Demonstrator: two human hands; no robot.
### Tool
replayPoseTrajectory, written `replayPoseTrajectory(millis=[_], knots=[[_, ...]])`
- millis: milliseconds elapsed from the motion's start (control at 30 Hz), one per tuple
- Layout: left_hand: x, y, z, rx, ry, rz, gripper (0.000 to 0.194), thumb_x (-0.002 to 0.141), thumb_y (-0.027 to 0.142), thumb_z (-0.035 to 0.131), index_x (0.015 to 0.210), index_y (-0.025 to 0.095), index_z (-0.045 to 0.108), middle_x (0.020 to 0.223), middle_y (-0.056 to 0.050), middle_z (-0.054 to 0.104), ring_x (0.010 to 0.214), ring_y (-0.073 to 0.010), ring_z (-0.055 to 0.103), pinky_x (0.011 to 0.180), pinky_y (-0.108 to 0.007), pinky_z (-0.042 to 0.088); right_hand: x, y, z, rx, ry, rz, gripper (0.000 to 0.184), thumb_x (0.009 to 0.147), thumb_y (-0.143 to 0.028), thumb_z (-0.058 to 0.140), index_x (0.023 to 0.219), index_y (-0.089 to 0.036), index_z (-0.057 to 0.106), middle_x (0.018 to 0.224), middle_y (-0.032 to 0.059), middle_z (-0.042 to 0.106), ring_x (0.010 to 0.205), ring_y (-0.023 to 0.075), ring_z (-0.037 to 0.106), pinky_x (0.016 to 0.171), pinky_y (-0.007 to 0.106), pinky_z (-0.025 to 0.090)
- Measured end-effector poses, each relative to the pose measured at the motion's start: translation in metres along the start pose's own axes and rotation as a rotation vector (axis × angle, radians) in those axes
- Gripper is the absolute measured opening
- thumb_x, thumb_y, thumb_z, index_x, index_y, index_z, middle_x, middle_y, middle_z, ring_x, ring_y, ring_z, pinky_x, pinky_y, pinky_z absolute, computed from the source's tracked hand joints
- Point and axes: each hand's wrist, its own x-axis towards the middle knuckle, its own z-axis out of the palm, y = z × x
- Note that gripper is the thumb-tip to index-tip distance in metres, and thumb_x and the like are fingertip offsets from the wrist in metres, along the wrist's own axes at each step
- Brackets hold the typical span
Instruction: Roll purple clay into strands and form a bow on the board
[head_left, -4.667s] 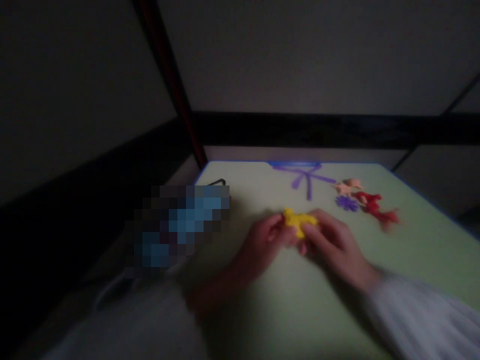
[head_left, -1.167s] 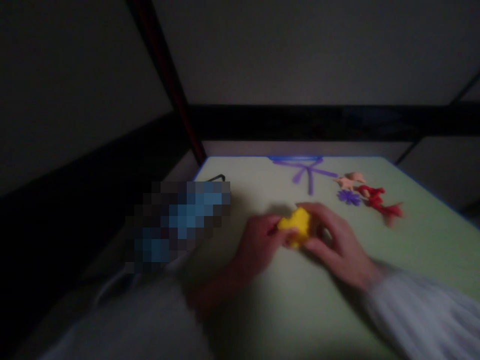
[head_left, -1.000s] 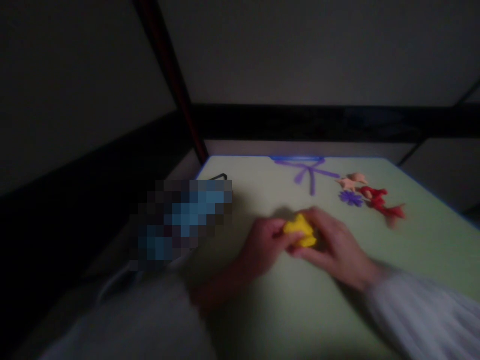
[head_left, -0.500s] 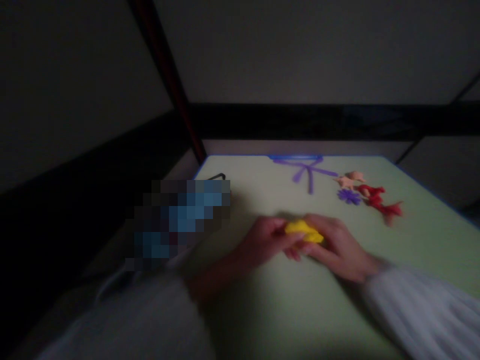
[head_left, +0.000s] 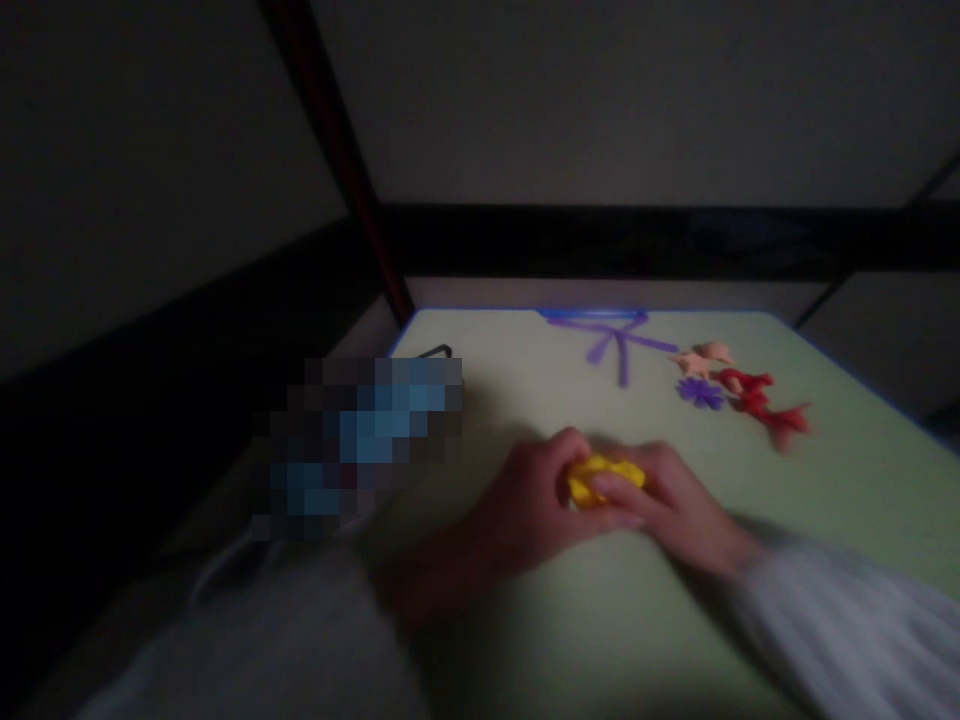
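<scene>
A soft-looking lump of yellow modelling clay point(head_left: 583, 484) is squeezed between my two hands, just above the middle of the table. My left hand point(head_left: 536, 490) wraps it from the left, its thumb running underneath along the near side. From the right, my right hand point(head_left: 675, 505) presses its thumb onto the front of the lump, with the other fingers curled behind and partly hidden. Beyond my right hand lie a purple flower shape point(head_left: 700, 393), red shapes point(head_left: 752, 402) and pale orange star-like pieces point(head_left: 694, 362).
Long purple strips point(head_left: 621, 350) lie crossed near the far edge of the pale green table point(head_left: 510, 360), which has a blue rim. At the left, a pixelated bluish object point(head_left: 382, 420) stands beside the table's edge. Behind is a dark wall.
My hands have shifted their hold on the yellow clay. My left fingers have risen over its far side, and my right thumb now lies across its front. The lump looks more rounded.
</scene>
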Motion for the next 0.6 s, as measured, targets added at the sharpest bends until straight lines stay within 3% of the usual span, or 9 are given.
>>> replayPoseTrajectory(millis=[133,333,600], knots=[[0.001,-0.0015,-0.0013,0.072,-0.03,-0.005,0.033,0.066,0.04,0.075,0.069,0.015,0.053,0.058,0.005,0.05,0.052,-0.0058,0.041,0.046,-0.017,0.031,0.0003,-0.0006,0.0005,0.039,-0.022,-0.013,0.045,0.089,-0.05,0.048,0.063,-0.015,0.061,0.053,-0.0027,0.048,0.048,0.0085,0.039,0.046,0.022,0.031],[0.0046,0.0013,-0.0056,-0.112,-0.183,-0.114,0.022,0.072,0.032,0.068,0.07,0.016,0.054,0.054,0.005,0.051,0.045,-0.0054,0.045,0.04,-0.016,0.034,-0.0005,0.0012,0.0008,0.162,-0.021,0.005,0.05,0.088,-0.051,0.05,0.051,-0.017,0.055,0.047,-0.0046,0.039,0.043,0.007,0.03,0.043,0.022,0.03],[0.0072,0.0043,-0.0046,-0.39,-0.144,-0.192,0.023,0.07,0.029,0.069,0.067,0.016,0.051,0.052,0.005,0.056,0.038,-0.0055,0.051,0.036,-0.014,0.039,0.0005,0.0025,-0.0045,0.386,-0.034,0.123,0.049,0.084,-0.057,0.053,0.058,-0.016,0.063,0.052,0.0009,0.055,0.047,0.0105,0.045,0.047,0.025,0.037]])
